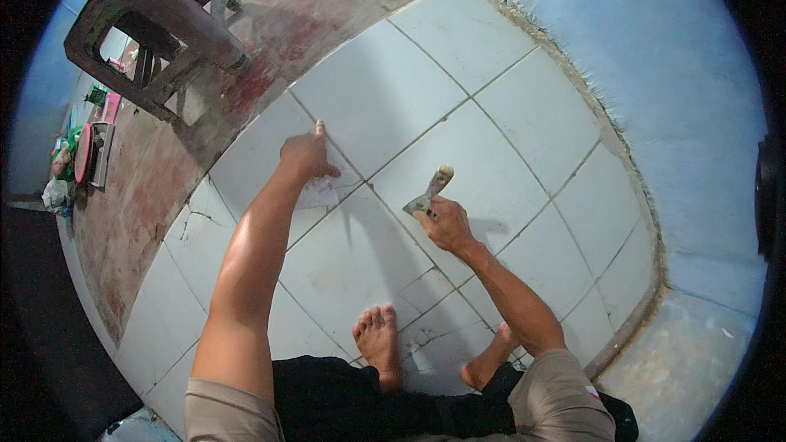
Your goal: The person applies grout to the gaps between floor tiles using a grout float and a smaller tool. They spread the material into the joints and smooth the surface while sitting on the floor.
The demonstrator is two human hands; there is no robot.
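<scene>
My left hand [306, 155] reaches out over the white floor tiles [385, 74], its index finger stretched along a tile joint and its thumb apart. The other fingers are partly hidden; nothing shows in its grip. Just below that hand lies a pale, whitish patch [319, 195], too faint to tell whether it is paper, plastic or powder. In my right hand [448, 223] is a putty knife [432, 187], stained and worn, held above the tiles with its handle end tilted up and away. Its wide blade is near my thumb.
A dark plastic stool [168, 20] stands at the far left on the reddish, worn concrete floor [266, 41]. Bags and household items [82, 147] sit at the left edge. A blue wall [647, 49] rises on the right. Cracked tiles [430, 319] lie near my bare feet [377, 344].
</scene>
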